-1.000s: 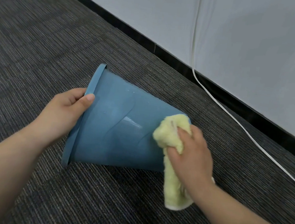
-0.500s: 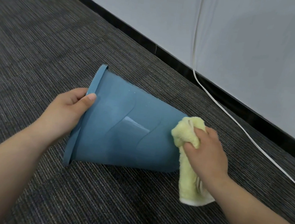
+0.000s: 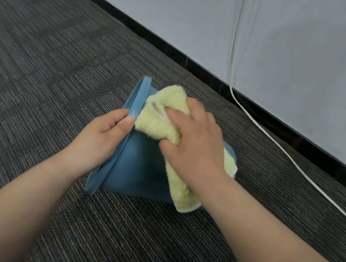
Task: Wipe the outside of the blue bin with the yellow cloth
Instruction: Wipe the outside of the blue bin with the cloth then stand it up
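The blue bin point(image 3: 139, 170) lies on its side on the carpet, its rim to the left and its base to the right. My left hand point(image 3: 101, 137) grips the rim, thumb on the outside. My right hand point(image 3: 194, 146) presses the bunched yellow cloth point(image 3: 160, 116) against the bin's upper side, close to the rim and touching my left thumb. The cloth's tail hangs down under my right wrist across the bin's wall. Much of the bin's top surface is hidden by the cloth and my right hand.
Dark striped carpet point(image 3: 47, 50) covers the floor all around. A pale wall point(image 3: 287, 47) with a black skirting point(image 3: 197, 68) runs diagonally behind the bin. A white cable point(image 3: 275, 143) drops down the wall and trails right along the floor.
My right hand has swept the cloth from the bin's base end on the right up and left to the rim. My left hand still grips the rim.
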A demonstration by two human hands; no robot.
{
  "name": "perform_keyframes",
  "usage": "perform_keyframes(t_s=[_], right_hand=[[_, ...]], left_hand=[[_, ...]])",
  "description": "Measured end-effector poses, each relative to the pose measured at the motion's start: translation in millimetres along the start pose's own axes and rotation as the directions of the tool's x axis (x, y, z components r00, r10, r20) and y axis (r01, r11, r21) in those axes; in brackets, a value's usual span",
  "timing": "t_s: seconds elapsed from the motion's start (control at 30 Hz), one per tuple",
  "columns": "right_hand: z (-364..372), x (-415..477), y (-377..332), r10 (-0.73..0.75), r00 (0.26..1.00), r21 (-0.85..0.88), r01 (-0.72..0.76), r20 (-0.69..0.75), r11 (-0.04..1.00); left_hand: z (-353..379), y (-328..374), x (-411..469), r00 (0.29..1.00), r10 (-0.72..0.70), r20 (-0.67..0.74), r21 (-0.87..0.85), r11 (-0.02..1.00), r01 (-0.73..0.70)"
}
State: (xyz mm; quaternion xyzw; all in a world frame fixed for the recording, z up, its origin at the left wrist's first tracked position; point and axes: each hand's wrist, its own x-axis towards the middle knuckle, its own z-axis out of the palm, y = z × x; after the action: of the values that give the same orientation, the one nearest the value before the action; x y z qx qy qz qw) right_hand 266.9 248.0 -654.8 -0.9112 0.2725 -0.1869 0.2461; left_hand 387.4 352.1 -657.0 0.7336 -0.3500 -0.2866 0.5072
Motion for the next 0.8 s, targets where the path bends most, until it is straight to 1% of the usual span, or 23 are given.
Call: perform_keyframes(t_s=[0.07,0.13,0.2,0.3,0.33,0.4,0.47,0.53,0.6,0.7,0.73,0.8], right_hand=[[3.8,-10.5,-8.8,-0.118,0.990,-0.020,0.120,0.075,0.993],[2.8,-14.5,-10.6,-0.141,0.982,-0.016,0.144,0.125,0.989],[0.1,-7.6,-4.2,-0.079,0.990,-0.005,0.080,0.116,0.997],[-3.0,2.3,6.8,0.110,0.994,0.036,-0.110,0.026,0.993],[-2.8,0.8,7.3,0.123,0.992,0.021,-0.123,0.006,0.992],[1.9,-6.8,2.4,0.045,0.999,-0.006,-0.045,0.004,0.999],[5.9,-15.2,-6.2,-0.038,0.998,0.052,0.036,0.041,0.998],[7.6,-18.5,-5.2,-0.054,0.995,0.074,0.048,0.083,0.996],[5.9,-15.0,9.7,0.036,0.995,0.037,-0.040,0.098,0.999],[-0.5,-10.0,36.0,0.263,0.963,-0.042,-0.261,0.055,0.965],[-0.7,-11.5,38.6,0.284,0.958,-0.074,-0.281,0.031,0.957],[4.0,-17.8,34.4,0.223,0.975,-0.108,-0.220,0.021,0.970]], left_hand=[[-4.4,-2.7,-0.4,1.000,-0.020,0.013,-0.025,0.999,0.021],[-6.2,-4.6,-1.1,0.999,-0.028,0.027,-0.057,0.998,0.029],[-5.5,-4.4,0.0,0.999,-0.020,0.039,-0.064,0.998,0.023],[-2.8,-3.2,2.0,0.998,-0.012,0.058,-0.087,0.996,0.017],[-2.2,-2.9,2.4,0.998,-0.008,0.061,-0.093,0.996,0.013],[-2.6,-3.5,3.1,0.998,0.003,0.061,-0.099,0.995,0.003],[-4.6,-5.5,2.4,0.998,0.003,0.062,-0.111,0.994,0.004],[-7.3,-7.9,2.2,0.998,-0.012,0.059,-0.108,0.994,0.019],[-9.3,-10.5,1.9,0.998,-0.031,0.049,-0.110,0.993,0.036],[-9.9,-12.9,1.1,0.999,-0.043,0.028,-0.103,0.994,0.046],[-9.9,-12.8,1.0,0.999,-0.040,0.024,-0.094,0.995,0.042],[-10.1,-13.2,1.4,0.999,-0.027,0.018,-0.081,0.996,0.028]])
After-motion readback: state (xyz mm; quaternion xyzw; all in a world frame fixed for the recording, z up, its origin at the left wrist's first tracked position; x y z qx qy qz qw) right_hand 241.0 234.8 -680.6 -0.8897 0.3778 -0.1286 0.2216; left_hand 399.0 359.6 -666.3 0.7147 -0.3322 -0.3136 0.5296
